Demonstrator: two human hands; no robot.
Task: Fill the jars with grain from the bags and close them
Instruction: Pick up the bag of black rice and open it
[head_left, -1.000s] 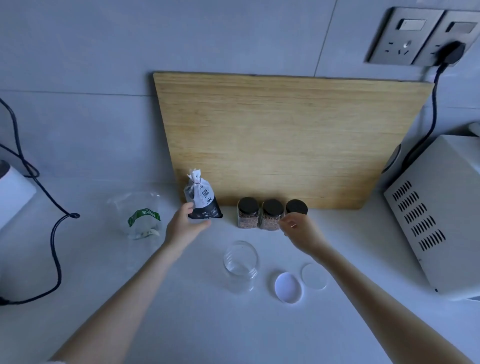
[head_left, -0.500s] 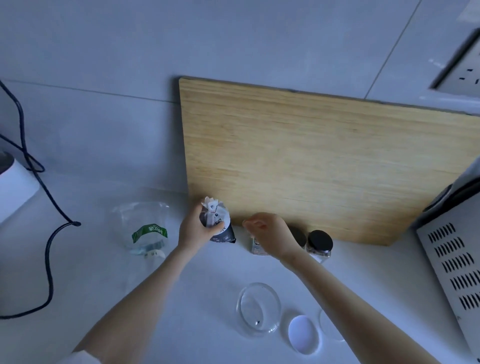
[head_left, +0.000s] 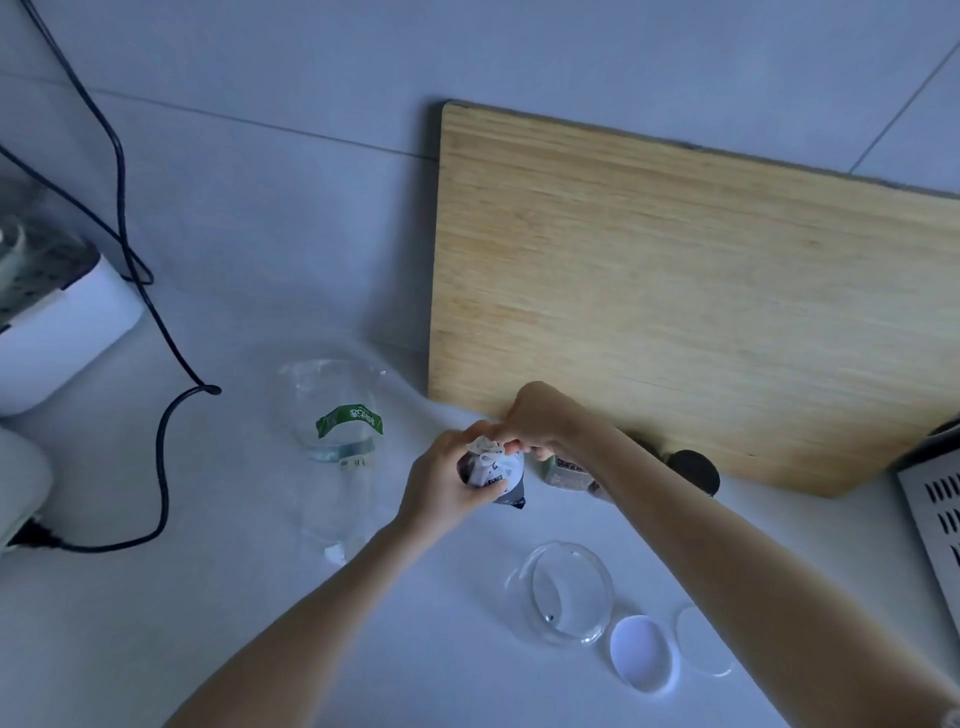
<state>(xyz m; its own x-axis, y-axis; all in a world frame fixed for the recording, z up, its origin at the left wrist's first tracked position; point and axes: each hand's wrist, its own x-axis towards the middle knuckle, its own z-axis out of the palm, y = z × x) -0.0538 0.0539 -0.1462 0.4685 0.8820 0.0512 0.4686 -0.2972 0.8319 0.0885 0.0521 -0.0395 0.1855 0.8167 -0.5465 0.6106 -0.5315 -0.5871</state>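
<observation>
Left hand (head_left: 447, 483) grips the small grain bag (head_left: 496, 475), fingers (head_left: 491, 488) wrapped round its body, thumb up by the neck. Right hand (head_left: 540, 421) comes in from the far side, fingers curled and pinching the bag's bunched white top (head_left: 483, 446). The bag is upright, its bottom corner at or just above the worktop (head_left: 208, 623); cannot tell if it touches.

Nearer the camera than the fingers and to their right, an empty glass jar (head_left: 566, 597) stands open. A white lid (head_left: 641, 652) lies flat just right of the jar, and a clear disc (head_left: 701, 647) lies beside the lid.

Just right of the fingers, behind the right forearm, are filled jars (head_left: 569, 473), mostly hidden; one black lid (head_left: 693, 470) shows.

Left of the fingers, apart from them, lies a clear plastic bag (head_left: 337, 410) with a green label. Behind the fingers a wooden board (head_left: 675, 312) leans on the wall. Far left are a black cable (head_left: 161, 441) and a white appliance (head_left: 62, 332). Far right is a vented metal box (head_left: 935, 519).
</observation>
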